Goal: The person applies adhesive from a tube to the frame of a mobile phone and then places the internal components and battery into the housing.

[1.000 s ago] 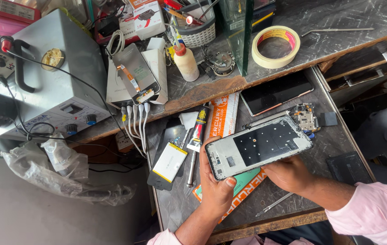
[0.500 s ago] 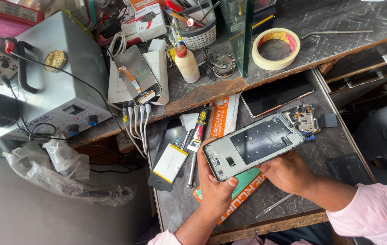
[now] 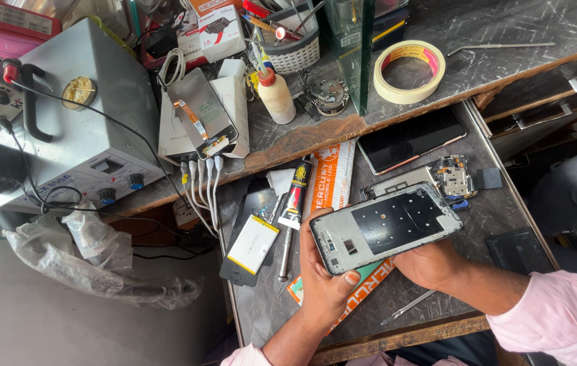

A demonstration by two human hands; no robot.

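Hands hold one thing here, a grey phone frame with a black inner plate [image 3: 387,227], up over the dark bench [image 3: 505,203]. Its long side runs from lower left to upper right, tipped a little.

On the left lies a white and yellow flat battery [image 3: 252,242], then a black glue tube [image 3: 295,193] and a thin metal tool [image 3: 284,254]. None of them touch a hand.

Next comes the left hand [image 3: 322,285]. It is curled shut on the left end of the frame, with the thumb over the bottom edge. The right hand [image 3: 431,263] sits under the right half, fingers closed around it from below. Both hands are on the frame, so neither is nearer.

Behind the frame lie a small circuit board [image 3: 452,177] and a black phone screen [image 3: 410,139].

Since the earlier picture, the frame has turned a bit flatter and the hands have kept their hold.
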